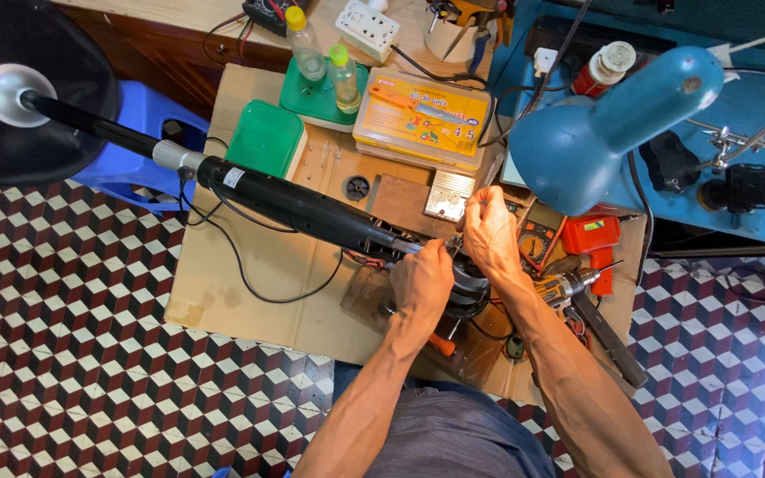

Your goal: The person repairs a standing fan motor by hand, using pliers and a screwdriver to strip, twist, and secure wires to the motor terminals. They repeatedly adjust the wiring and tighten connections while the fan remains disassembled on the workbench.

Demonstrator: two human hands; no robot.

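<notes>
While the fan pole (294, 204) lies across the cardboard (250, 292), left hand (421, 281) grips its near end, right hand (490, 232) pinches probably wires; long, stiff, top-heavy, so hold mid-tube.

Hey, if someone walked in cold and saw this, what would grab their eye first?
Probably the big blue desk lamp at upper right, then the long black fan pole lying slantwise across the cardboard. At its lower end the left hand and right hand work close together on the fan's motor end, over a checkered tile floor.
</notes>
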